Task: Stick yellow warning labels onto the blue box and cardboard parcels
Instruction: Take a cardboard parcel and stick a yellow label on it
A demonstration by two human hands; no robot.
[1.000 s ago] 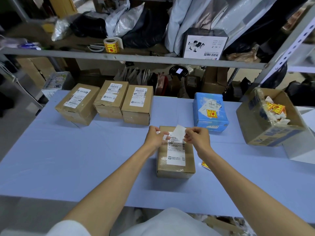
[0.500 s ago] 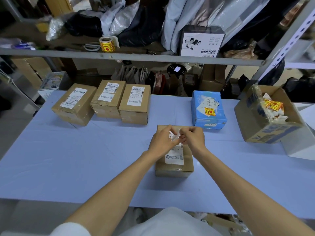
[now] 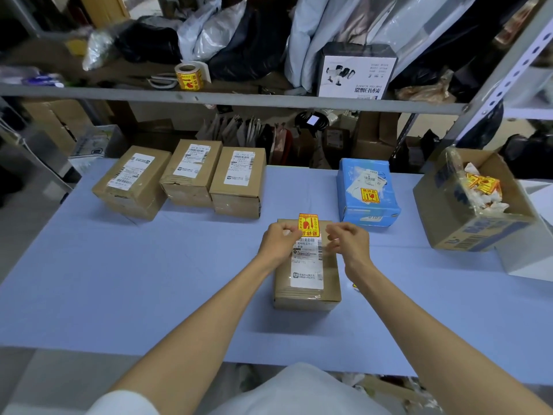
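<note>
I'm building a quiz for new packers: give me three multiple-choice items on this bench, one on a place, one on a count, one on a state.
1. The label roll stands: A on the shelf; B on the table; C in the open carton.
2. The back-left row holds how many parcels: A two; B three; C five.
3. The left hand: A lies flat on the table; B holds scissors; C pinches a yellow label.
Answers: 1 A, it sits up on the shelf board; 2 B, three stand side by side; 3 C, the fingers grip the label's edge over the near parcel.
</note>
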